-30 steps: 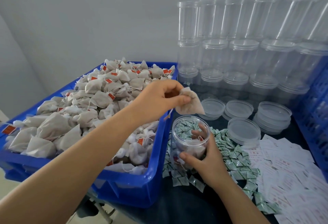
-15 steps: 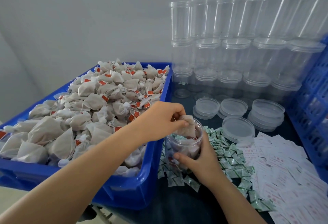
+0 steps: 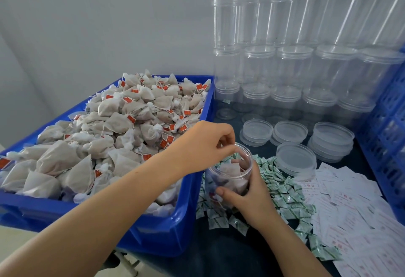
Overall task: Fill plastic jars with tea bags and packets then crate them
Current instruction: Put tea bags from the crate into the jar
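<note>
A clear plastic jar [image 3: 228,180] stands on the dark table beside the blue bin [image 3: 166,230], partly filled with tea bags. My right hand [image 3: 247,197] grips its side, thumb across the front. Just over the jar's rim, my left hand [image 3: 208,143] hovers with its fingertips curled together and nothing visible between them. A white tea bag [image 3: 230,170] lies inside the jar just below them. The blue bin at left is heaped with white tea bags [image 3: 105,136] with red tags. Small green-and-white packets [image 3: 282,191] are strewn around the jar.
Empty clear jars [image 3: 285,61] are stacked against the wall at the back right. Loose clear lids [image 3: 295,158] lie in front of them. White paper slips [image 3: 355,208] spread over the table's right side. A blue crate wall [image 3: 392,136] closes the right edge.
My left hand brought a tea bag from above the bin down to the jar's mouth. The bag now lies inside the jar. My right hand has kept its grip on the jar.
</note>
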Action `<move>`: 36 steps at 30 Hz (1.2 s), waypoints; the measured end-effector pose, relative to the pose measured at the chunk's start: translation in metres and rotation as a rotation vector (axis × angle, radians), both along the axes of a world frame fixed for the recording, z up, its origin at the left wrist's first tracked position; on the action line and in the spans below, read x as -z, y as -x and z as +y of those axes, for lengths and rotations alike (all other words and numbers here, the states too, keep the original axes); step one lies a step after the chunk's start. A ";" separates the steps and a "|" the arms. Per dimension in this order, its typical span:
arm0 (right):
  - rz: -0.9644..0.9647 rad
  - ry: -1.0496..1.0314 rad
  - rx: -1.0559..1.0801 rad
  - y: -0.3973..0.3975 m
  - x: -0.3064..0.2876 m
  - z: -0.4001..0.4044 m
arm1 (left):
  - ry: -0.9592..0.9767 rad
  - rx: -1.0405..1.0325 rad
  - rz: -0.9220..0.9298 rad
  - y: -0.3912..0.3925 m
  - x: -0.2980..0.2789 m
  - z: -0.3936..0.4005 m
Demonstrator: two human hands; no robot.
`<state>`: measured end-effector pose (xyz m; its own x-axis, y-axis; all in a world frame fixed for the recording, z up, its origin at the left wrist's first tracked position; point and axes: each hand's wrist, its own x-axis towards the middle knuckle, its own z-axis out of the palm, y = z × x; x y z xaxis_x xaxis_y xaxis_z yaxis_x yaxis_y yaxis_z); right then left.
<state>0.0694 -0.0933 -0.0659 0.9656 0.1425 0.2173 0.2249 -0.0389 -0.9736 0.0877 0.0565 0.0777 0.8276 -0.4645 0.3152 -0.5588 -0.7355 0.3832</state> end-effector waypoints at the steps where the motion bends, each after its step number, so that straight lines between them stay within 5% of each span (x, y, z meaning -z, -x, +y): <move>1: 0.003 -0.001 0.004 0.000 -0.001 0.000 | 0.010 -0.001 -0.013 0.000 -0.001 0.001; 12: 0.010 -0.010 0.016 0.004 -0.004 0.001 | 0.068 -0.190 -0.055 -0.014 -0.008 0.045; 19: -0.002 0.002 0.023 0.004 -0.006 0.001 | -0.093 -0.379 0.044 -0.037 0.021 0.083; 30: -0.037 0.014 0.031 0.003 -0.006 0.002 | -0.314 -0.352 0.327 -0.049 0.053 0.085; 36: -0.034 0.008 0.033 0.004 -0.005 0.001 | -0.392 -0.335 0.332 -0.051 0.060 0.079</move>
